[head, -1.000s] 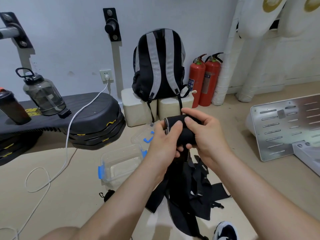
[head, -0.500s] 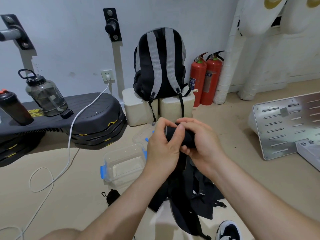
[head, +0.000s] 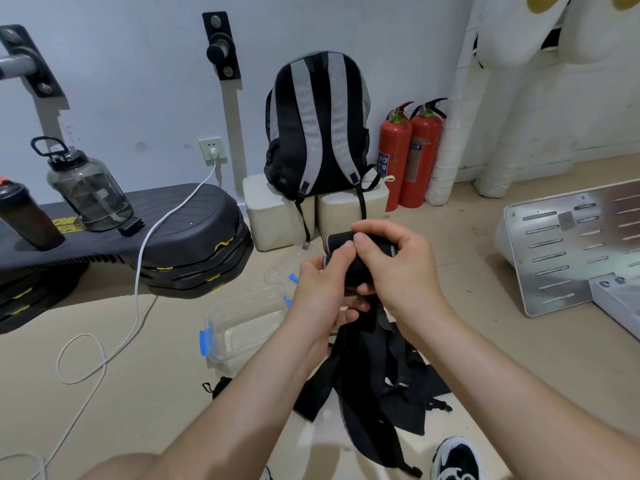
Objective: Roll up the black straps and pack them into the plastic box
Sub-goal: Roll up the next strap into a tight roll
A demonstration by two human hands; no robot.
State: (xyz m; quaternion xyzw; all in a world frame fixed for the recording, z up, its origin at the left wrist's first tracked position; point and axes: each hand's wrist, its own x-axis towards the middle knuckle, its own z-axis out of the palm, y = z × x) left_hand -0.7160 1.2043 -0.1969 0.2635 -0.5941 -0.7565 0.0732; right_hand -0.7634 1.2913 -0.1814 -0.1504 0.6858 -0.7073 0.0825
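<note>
both hands held above the floor. left hand (head: 320, 289) and right hand (head: 391, 271) grip a rolled black strap (head: 349, 258); its loose end hangs onto a strap pile (head: 377, 382). plastic box (head: 242, 323) sits lidless, left of the hands.

- The beige floor (head: 485, 341) carries everything.
- A clear plastic box (head: 242, 327) sits centre-left, with its lid (head: 280, 268) just beyond.
- A heap of black straps (head: 367, 362) lies near, right of the box.
- A white cable (head: 81, 335) loops at the left.
- A metal panel (head: 571, 244) lies at the right.
</note>
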